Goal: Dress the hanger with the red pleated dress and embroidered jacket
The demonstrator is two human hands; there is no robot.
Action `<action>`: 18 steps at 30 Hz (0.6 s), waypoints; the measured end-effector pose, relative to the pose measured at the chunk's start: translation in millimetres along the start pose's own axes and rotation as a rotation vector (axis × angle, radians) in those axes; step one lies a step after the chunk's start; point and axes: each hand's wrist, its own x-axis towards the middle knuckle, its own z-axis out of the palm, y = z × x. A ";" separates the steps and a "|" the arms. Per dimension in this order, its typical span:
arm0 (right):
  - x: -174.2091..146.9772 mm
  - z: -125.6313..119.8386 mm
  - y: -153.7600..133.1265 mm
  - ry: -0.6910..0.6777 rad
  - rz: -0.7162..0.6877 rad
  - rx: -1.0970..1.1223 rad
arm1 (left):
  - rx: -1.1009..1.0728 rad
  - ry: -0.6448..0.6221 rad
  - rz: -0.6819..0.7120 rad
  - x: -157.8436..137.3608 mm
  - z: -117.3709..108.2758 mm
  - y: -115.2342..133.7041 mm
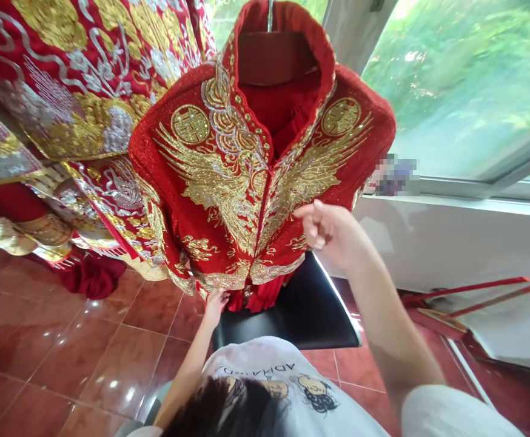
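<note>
A red jacket (201,212) with a stand-up collar and gold and silver embroidery hangs upright in front of me on a dark red hanger (274,57). Gold birds spread over both front panels, under a round emblem on each shoulder. At its lower hem, my left hand (216,301) is closed on the edge of the cloth. My right hand (331,233) is in front of the panel on the right, its index finger stretched toward the embroidery and the others curled. Anything small between those fingers is too fine to make out. Red tassels (265,295) hang below the hem.
More embroidered red garments (87,79) crowd the left side. Beneath the jacket is a black seat (292,321). A window (456,97) with a white sill (474,205) fills the right. Red wooden bars (474,288) lean low at right, above the red tiled floor (87,364).
</note>
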 end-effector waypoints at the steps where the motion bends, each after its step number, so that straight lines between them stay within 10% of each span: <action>1: -1.4 -19.8 25.1 0.076 0.043 -0.037 | -0.030 0.021 -0.001 0.7 -10.8 8.3; 8: 2.5 -104.6 169.4 0.663 0.334 -0.085 | -0.181 0.167 0.064 22.5 -31.1 56.1; 18: 32.1 -102.7 233.1 0.603 0.294 0.199 | -0.175 0.382 0.141 48.8 -10.7 64.6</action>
